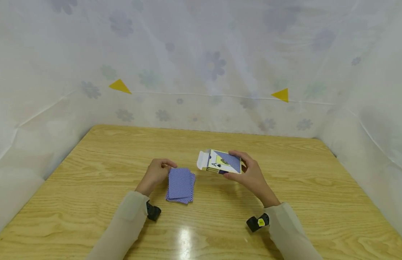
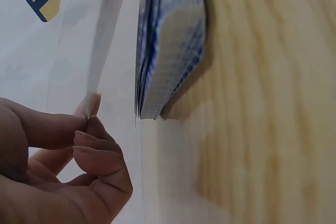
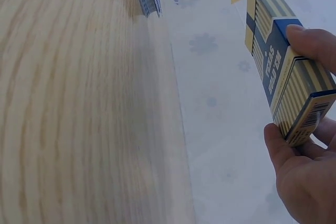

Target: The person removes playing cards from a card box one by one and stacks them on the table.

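On the table lies a stack of playing cards [image 1: 184,201] with blue patterned backs, its layers slightly askew. My left hand [image 1: 157,170] pinches one playing card [image 1: 180,182] by its far left corner, and the card overlaps the stack in the head view. The left wrist view shows this card nearly edge-on, raised apart from the stack [image 2: 173,51], between thumb and fingers. To the right, my right hand [image 1: 251,177] grips a card box [image 1: 224,161] above the table, flap end pointing left. Its white end flap [image 1: 202,160] stands open. "Texas Hold'em" lettering runs along the box's side [image 3: 273,66].
The wooden table [image 1: 318,180] has its far edge against a pale flowered curtain [image 1: 201,65] that also hangs at both sides. Two yellow triangles, one at left [image 1: 120,86] and one at right [image 1: 281,95], show on the back curtain.
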The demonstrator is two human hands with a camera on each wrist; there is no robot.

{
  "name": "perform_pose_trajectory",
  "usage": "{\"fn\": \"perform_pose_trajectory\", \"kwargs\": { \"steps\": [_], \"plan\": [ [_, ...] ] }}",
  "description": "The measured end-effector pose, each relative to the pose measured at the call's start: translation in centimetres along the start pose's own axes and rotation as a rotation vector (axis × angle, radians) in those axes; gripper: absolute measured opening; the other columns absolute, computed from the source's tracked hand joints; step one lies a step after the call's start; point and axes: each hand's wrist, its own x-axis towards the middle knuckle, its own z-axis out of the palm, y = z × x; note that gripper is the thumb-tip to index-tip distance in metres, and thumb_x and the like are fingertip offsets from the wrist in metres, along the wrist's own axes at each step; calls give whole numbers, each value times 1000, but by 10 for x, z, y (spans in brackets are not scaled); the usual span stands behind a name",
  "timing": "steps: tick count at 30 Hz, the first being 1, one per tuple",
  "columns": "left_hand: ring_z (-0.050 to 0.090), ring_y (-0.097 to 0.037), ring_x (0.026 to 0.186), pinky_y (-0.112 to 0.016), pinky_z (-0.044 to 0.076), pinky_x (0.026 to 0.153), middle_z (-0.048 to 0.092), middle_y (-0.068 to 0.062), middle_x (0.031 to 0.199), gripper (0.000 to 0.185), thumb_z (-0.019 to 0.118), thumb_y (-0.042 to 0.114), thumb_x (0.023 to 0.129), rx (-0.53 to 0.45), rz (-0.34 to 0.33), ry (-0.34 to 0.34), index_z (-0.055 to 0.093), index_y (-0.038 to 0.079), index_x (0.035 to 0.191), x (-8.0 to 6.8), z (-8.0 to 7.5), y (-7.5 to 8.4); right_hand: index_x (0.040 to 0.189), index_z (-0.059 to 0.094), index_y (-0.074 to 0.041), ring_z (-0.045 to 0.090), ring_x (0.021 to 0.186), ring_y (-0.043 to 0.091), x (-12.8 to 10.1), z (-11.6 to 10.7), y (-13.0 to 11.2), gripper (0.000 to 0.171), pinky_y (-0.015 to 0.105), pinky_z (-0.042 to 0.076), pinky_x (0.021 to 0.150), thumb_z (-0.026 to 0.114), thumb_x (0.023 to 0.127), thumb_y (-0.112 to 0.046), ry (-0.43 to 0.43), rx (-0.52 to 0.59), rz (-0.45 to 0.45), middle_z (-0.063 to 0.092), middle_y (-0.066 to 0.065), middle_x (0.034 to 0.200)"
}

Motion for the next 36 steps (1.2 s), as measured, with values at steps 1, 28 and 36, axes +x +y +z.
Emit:
{"fn": "perform_pose_trajectory", "kwargs": {
  "steps": [1, 28, 36],
  "plan": [
    [39, -13, 66, -23, 33, 56, 58, -14, 106, 25, 45, -1, 96, 10, 4, 4, 67, -1, 107, 1, 0, -1, 136, 48, -8, 46, 118, 25, 0, 0, 0, 66, 15, 45, 86, 78, 78, -8, -1, -2, 0, 43, 13, 141],
    [51, -17, 69, -25, 40, 55, 62, -13, 91, 19, 56, 6, 89, 45, -12, 78, 65, -2, 104, 0, 2, -2, 136, 49, -6, 47, 117, 26, 0, 2, 1, 66, 15, 46, 85, 79, 77, -8, -16, 11, 4, 44, 14, 140],
    [52, -17, 71, -25, 40, 56, 62, -13, 90, 21, 54, 7, 89, 47, -15, 77, 65, -3, 104, 0, 0, -1, 136, 49, -7, 47, 119, 29, -1, 3, 0, 65, 17, 46, 86, 78, 78, -8, -24, 7, 2, 43, 14, 141]
  ]
}}
